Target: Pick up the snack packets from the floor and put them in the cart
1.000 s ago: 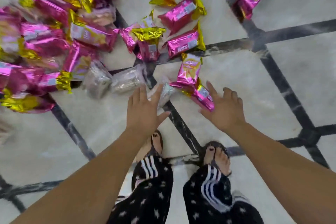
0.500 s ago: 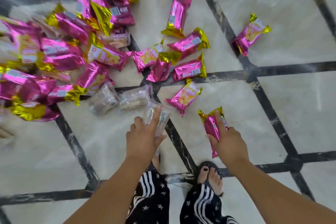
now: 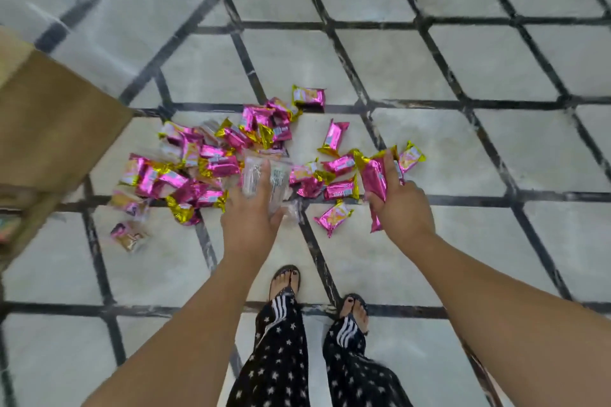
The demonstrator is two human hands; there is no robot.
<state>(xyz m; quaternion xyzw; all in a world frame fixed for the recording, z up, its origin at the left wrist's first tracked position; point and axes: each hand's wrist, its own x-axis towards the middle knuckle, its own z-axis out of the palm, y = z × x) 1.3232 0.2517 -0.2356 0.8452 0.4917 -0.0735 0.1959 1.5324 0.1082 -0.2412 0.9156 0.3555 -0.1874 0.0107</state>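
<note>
Packets (image 3: 211, 168) in pink and gold foil lie heaped on the tiled floor (image 3: 496, 69) ahead of the person's sandalled feet, with a few clear-wrapped ones mixed in and some loose ones spread to the right of the heap. The left hand (image 3: 251, 218) is closed around a clear-wrapped packet (image 3: 264, 180), fingers over its near end, held up just above the pile. The right hand (image 3: 401, 205) grips a pink packet (image 3: 375, 185) upright, thumb across its front; it may hold a second one behind it, but I cannot tell. Both hands are raised off the floor with the arms stretched forward. At the left edge of the view stands a brown box-like shape (image 3: 56, 129), blurred, which could be the cart or part of it; its inside is not visible, so I cannot say how many packets already sit in it. By my reckoning the job is at an early or middle stage: two packets are in hand and not yet dropped in, while dozens more wait on the floor, including a stray one (image 3: 130, 236) near the brown shape.
</note>
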